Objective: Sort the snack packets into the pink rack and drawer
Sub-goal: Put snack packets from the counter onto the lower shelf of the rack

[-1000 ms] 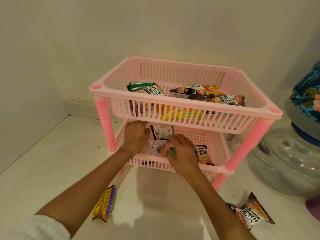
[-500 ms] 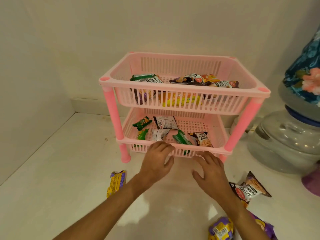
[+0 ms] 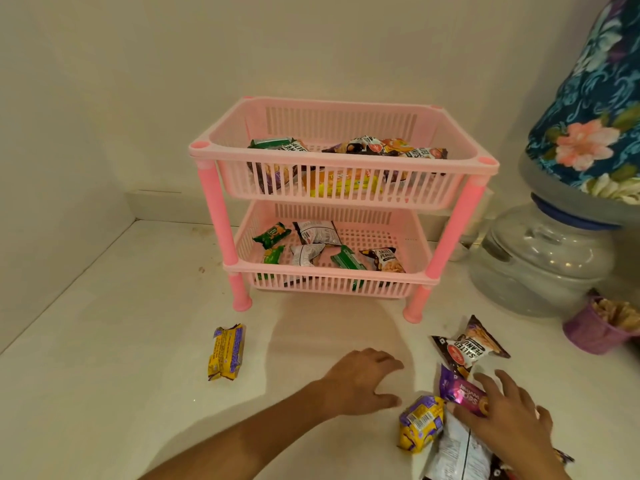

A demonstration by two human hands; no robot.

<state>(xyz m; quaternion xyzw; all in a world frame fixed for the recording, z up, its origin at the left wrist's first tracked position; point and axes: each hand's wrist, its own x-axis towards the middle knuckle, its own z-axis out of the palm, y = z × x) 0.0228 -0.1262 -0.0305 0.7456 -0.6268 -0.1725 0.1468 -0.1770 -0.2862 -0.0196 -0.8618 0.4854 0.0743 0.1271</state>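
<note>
Pink rack [image 3: 341, 157] is sitting on the white bench [image 3: 104, 341] with packets in both shelves, while the open left hand [image 3: 363, 379] is hovering and the open right hand [image 3: 502, 414] is touching a purple packet [image 3: 457, 389], probably light, crinkly, slippery, best pinched at its edge.

We are reaching both bare forearms in from the bottom of the frame. Our left hand [image 3: 363, 382] is sitting low and just right of centre, palm down, fingers loosely spread and pointing right, holding nothing. Our right hand [image 3: 502, 410] is lying in the lower right corner, palm down, its straight, spread fingers [image 3: 465, 415] pointing up and left.
</note>
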